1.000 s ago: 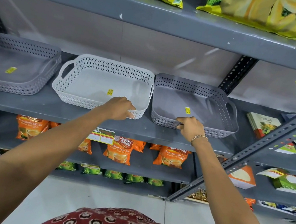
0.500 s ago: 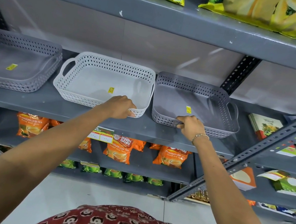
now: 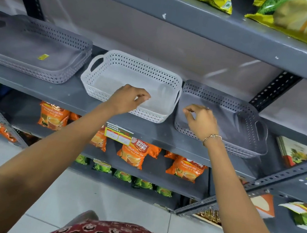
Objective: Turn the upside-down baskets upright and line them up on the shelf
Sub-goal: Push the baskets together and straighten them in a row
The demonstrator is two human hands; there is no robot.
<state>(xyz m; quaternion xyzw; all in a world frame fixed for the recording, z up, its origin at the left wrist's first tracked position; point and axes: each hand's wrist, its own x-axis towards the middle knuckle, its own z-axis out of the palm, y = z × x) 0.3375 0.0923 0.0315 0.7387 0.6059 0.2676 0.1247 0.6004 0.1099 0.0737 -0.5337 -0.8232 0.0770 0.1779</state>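
Baskets upright in a row on the grey shelf (image 3: pixel 95 97); hands above the two right-hand ones.

Large grey basket (image 3: pixel 32 50) far left, untouched. White basket (image 3: pixel 134 81) centre, small grey basket (image 3: pixel 228 118) right, side walls nearly touching, long axes running left–right. Left hand (image 3: pixel 129 98) over white basket's near rim, right hand (image 3: pixel 201 119) over grey one's near-left corner. Both sets of fingers loosely curled, apparently gripping nothing; contact with rims unclear. Each basket lies directly beneath and beyond its hand. Row looks nearly lined up.

Grey slotted-steel shelving (image 3: pixel 271 181) against a pale wall (image 3: pixel 160 43); orange tea packets (image 3: pixel 134 153) fill the lower tier above light floor tiles (image 3: pixel 84 192).
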